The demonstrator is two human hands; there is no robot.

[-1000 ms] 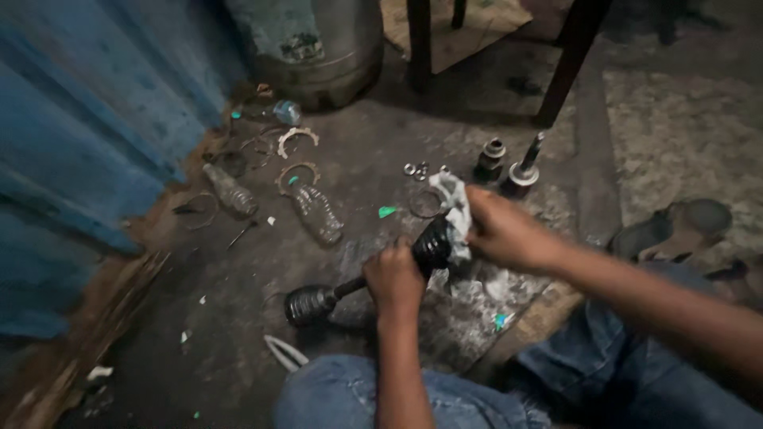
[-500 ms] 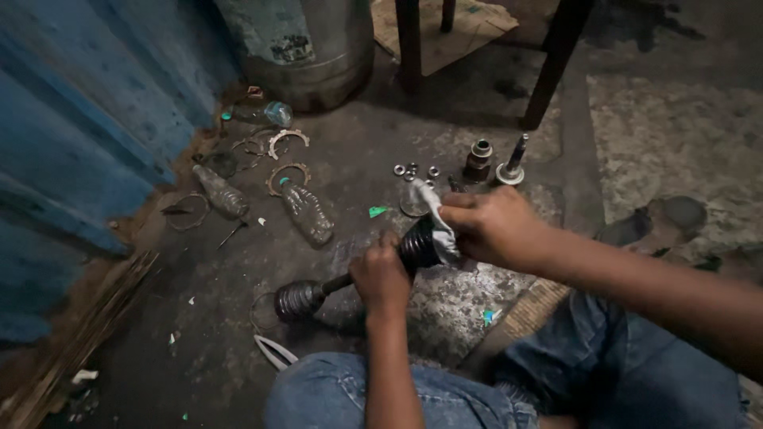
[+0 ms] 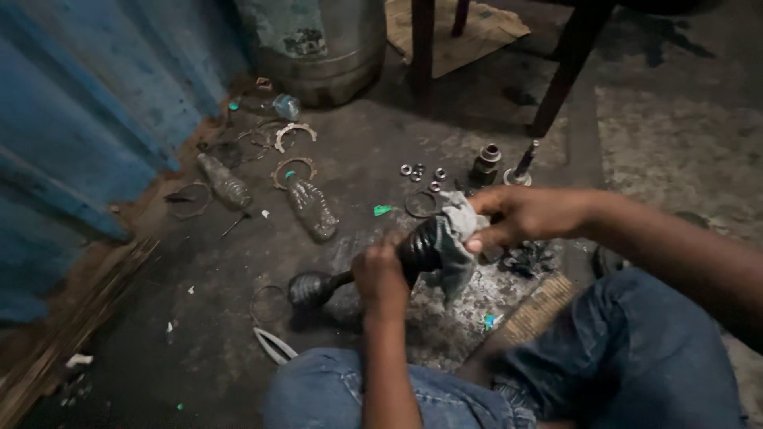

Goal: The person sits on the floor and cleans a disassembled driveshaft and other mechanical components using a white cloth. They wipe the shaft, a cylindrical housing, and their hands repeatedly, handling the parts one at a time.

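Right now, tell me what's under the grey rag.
The grey rag drapes over the black rubber boot's right end, pinched by the right hand. The joint end beneath is covered.

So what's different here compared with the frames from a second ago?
The right hand has slid off the top of the black rubber boot toward its right end, dragging the grey rag, which now hangs down beside the boot. The left hand grips the axle shaft at the same spot. The bottles and small metal parts on the floor look unmoved.
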